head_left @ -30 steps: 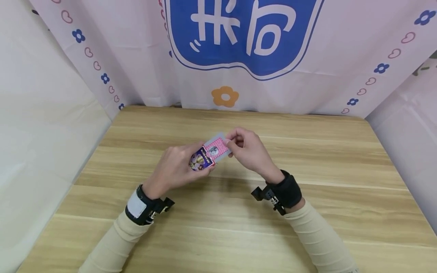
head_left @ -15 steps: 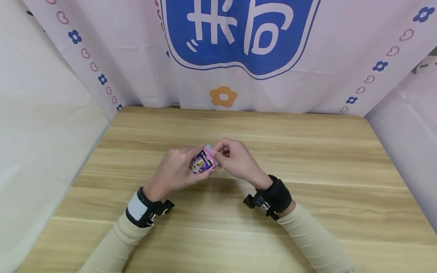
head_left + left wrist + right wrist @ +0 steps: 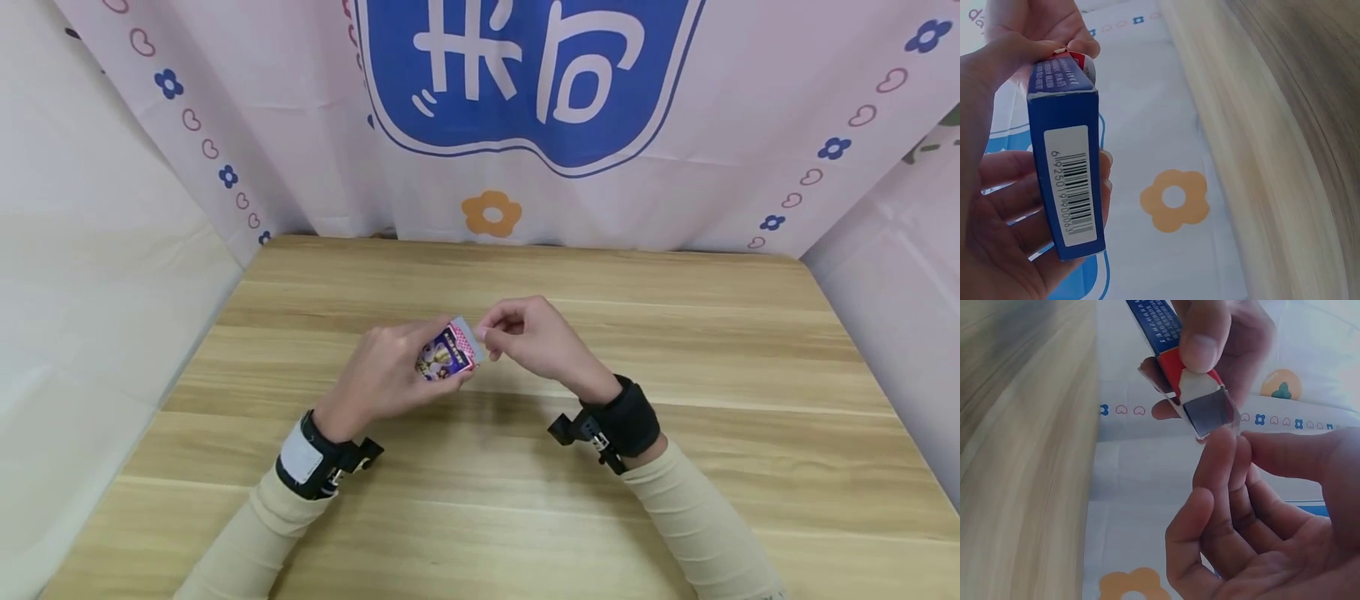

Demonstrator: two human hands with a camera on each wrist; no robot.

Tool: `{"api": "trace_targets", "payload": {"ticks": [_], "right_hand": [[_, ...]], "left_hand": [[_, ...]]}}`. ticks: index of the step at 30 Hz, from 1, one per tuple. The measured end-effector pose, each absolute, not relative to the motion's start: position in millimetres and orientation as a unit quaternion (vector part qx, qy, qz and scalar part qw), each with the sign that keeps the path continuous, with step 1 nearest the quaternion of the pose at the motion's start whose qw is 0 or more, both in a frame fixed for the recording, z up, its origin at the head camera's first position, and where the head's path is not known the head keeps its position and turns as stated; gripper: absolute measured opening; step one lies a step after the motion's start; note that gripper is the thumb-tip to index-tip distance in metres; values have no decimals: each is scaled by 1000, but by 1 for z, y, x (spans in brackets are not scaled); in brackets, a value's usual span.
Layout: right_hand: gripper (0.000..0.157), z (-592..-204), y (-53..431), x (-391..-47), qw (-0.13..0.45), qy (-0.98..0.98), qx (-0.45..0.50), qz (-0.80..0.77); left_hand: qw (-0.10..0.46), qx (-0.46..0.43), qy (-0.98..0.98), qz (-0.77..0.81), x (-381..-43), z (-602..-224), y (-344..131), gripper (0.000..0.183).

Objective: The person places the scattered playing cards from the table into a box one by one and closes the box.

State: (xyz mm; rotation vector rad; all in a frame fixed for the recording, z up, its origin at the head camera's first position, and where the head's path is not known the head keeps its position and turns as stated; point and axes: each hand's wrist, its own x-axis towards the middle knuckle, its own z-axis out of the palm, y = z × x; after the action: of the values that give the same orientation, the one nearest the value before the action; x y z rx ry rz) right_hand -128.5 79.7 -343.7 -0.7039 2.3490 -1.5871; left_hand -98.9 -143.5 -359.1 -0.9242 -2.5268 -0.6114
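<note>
My left hand (image 3: 390, 367) grips a small playing card box (image 3: 444, 354), purple-blue with a picture on its face. In the left wrist view a barcode label (image 3: 1070, 185) shows on the box's blue end. From the open end juts a deck of cards (image 3: 463, 340) with a pink checked back; its grey edges fill the opening in the right wrist view. My right hand (image 3: 543, 342) is at that end. Its thumb and fingertips (image 3: 1219, 447) come together at the corner of a thin flap (image 3: 1233, 412) and seem to pinch it. The box is held above the table.
Below both hands lies a wood-grain table (image 3: 480, 517). A white curtain (image 3: 315, 167) with a blue emblem hangs behind its far edge, and pale sheets hang at the left and right sides. Both wrists wear black straps with small cameras.
The card deck, which stuck far out of the box, has slid mostly inside. My right hand moved left with it, then drew slightly back to the right. My left hand has barely moved.
</note>
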Motion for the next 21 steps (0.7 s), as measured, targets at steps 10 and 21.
{"api": "trace_targets", "payload": {"ticks": [10, 21], "right_hand": [[8, -321, 72, -112, 134, 790, -248, -544], [18, -350, 76, -127, 170, 767, -237, -571]], "left_hand": [[187, -355, -886, -232, -98, -356, -145, 56], [208, -362, -868, -269, -96, -360, -141, 54]]}}
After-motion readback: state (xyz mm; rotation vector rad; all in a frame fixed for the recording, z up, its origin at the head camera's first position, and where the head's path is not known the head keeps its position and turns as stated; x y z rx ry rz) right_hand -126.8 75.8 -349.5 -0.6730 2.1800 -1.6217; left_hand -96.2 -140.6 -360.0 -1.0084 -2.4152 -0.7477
